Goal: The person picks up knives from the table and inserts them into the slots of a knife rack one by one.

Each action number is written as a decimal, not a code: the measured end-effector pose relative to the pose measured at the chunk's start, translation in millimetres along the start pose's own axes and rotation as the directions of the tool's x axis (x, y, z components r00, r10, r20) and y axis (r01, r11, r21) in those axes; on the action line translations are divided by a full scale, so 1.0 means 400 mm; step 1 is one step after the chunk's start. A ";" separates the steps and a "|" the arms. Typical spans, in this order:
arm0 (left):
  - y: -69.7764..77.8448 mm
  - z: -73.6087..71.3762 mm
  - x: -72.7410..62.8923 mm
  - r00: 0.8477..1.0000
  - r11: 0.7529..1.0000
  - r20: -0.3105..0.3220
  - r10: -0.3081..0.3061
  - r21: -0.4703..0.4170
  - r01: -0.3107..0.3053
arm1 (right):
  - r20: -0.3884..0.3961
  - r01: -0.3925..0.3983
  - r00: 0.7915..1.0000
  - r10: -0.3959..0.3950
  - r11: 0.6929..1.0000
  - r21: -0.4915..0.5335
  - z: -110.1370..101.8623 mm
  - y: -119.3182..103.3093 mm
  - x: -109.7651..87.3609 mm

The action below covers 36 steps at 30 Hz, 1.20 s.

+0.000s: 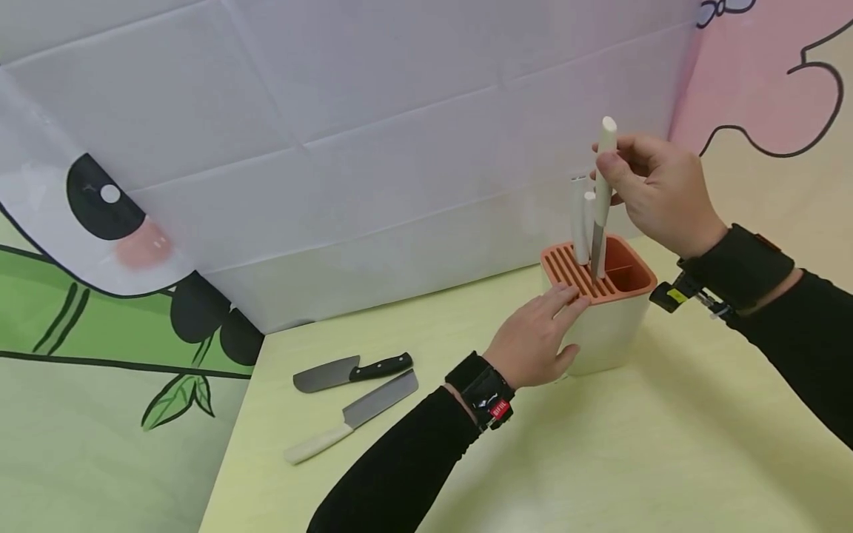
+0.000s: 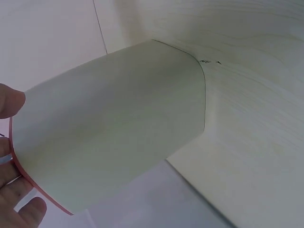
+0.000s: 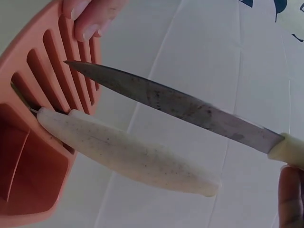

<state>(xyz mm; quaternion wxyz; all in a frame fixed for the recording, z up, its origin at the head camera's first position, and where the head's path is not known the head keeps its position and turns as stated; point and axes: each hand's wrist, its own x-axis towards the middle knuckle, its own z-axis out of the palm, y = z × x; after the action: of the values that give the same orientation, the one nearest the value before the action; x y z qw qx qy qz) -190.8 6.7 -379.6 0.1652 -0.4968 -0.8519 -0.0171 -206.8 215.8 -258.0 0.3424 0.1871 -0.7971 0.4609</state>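
My right hand [image 1: 669, 194] pinches the pale handle of a kitchen knife [image 1: 607, 152] between thumb and fingers. Its stained, pointed blade [image 3: 180, 104] hangs down, the tip close over the slots of a knife holder [image 1: 600, 337] with a cream body and orange top. Other knives with pale handles [image 3: 128, 149] stand in that slotted top. My left hand [image 1: 536, 337] rests at the holder's left front, fingers extended onto the orange rim and thumb apart along the front side. The left wrist view shows mostly the smooth side wall [image 2: 114, 118].
On the table's left lie a black-handled knife [image 1: 353, 371] and a pale-handled cleaver [image 1: 363, 414], side by side. Open compartments [image 3: 33, 175] fill the holder's right part. A pale sheet with cartoon drawings [image 1: 400, 148] hangs behind the table [image 1: 600, 474].
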 end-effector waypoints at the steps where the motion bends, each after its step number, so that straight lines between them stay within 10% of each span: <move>1: 0.000 -0.001 0.000 1.000 1.000 0.003 -0.001 0.000 0.001 | 0.002 -0.003 1.000 0.003 1.000 0.002 0.001 0.001 0.001; 36: 0.010 -0.015 0.001 0.999 1.000 0.044 -0.005 0.016 0.004 | 0.078 0.038 0.996 -0.035 0.998 -0.039 0.060 0.063 -0.008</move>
<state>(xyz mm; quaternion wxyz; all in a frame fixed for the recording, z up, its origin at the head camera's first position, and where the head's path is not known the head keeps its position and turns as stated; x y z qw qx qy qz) -186.2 7.9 -374.5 0.1503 -0.4937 -0.8566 0.0001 -229.1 207.8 -283.9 0.3236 0.2123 -0.8154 0.4306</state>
